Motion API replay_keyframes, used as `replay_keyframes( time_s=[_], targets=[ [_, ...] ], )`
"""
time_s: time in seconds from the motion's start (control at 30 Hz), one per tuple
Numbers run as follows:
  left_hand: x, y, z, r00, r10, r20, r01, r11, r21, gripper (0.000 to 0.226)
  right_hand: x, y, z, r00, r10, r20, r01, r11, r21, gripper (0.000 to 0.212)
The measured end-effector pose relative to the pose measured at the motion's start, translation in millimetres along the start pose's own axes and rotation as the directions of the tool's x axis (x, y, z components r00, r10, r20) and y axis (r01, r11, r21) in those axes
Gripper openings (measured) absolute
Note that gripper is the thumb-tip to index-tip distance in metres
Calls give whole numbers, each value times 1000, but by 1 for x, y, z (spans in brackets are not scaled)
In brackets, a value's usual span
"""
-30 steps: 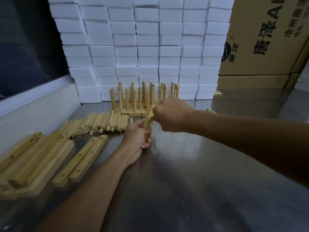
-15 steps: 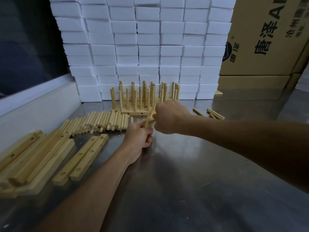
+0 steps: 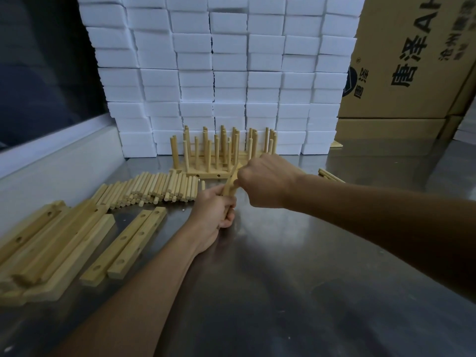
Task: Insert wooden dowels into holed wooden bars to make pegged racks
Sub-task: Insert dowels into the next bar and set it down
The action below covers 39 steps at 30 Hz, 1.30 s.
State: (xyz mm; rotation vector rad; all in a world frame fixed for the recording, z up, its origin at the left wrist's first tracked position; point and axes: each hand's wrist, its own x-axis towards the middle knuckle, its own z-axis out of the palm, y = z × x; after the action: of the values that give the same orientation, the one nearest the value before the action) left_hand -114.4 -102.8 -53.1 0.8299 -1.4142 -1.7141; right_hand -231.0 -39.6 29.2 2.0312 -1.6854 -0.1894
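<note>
My left hand [image 3: 215, 212] grips a holed wooden bar [image 3: 231, 185] that stands tilted above the steel table, its lower part hidden in my fist. My right hand [image 3: 265, 180] is curled at the bar's upper end; what it pinches is hidden behind its knuckles. Behind both hands stand several finished pegged racks [image 3: 221, 153] with upright dowels. A heap of loose dowels [image 3: 154, 188] lies to the left of my hands. Loose holed bars [image 3: 134, 239] lie at the near left.
A wall of white foam blocks [image 3: 226, 73] closes the back of the steel table [image 3: 283, 279]. Cardboard boxes [image 3: 412, 60] stand at the back right. A few dowels [image 3: 331, 175] lie beyond my right forearm. A larger bar pile [image 3: 43, 251] fills the left edge.
Both hands with the bar have stayed in nearly the same spot; my right hand has shifted slightly lower along the bar's top end.
</note>
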Motion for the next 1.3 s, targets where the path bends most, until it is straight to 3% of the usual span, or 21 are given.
replay_keyframes(
  time_s=[0.13, 0.33, 0.43, 0.5, 0.6, 0.67, 0.87, 1.07, 1.17, 1.3],
  targets=[
    [-2, 4, 0, 1000, 6, 27, -3, 993, -120, 12, 2, 4, -4, 999, 37, -23, -35, 995, 95, 24],
    [-2, 5, 1, 999, -30, -34, 22, 977, -212, 27, 8, 9, -12, 999, 12, -50, -3, 985, 175, 35],
    [0, 6, 0, 993, -61, -98, 31, 958, -285, 27, 9, 9, -18, 988, 64, -139, -24, 963, 268, 43],
    [1, 8, -3, 987, -94, -131, 39, 927, -373, 27, 5, 8, -18, 946, 193, -262, -87, 926, 368, 47],
    [3, 8, -7, 979, -131, -157, 42, 882, -470, 31, -4, 8, -6, 805, 431, -409, -172, 828, 534, 41],
    [3, 8, -10, 978, -140, -155, 38, 850, -525, 31, -8, 7, 11, 764, 534, -362, -221, 744, 631, 44],
    [1, 10, -15, 982, -146, -119, 34, 760, -649, 25, 1, -13, 66, 828, 560, -20, -392, 604, 694, 41],
    [1, 9, -18, 989, -121, -90, 24, 715, -699, 27, 36, -36, 88, 779, 616, 117, -491, 484, 725, 24],
    [1, 8, -18, 989, -112, -92, 14, 705, -710, 29, 54, -45, 89, 761, 630, 152, -496, 415, 763, 28],
    [1, 7, -18, 990, -103, -94, 3, 687, -727, 32, 66, -45, 91, 823, 549, 149, -478, 526, 704, 38]
  ],
)
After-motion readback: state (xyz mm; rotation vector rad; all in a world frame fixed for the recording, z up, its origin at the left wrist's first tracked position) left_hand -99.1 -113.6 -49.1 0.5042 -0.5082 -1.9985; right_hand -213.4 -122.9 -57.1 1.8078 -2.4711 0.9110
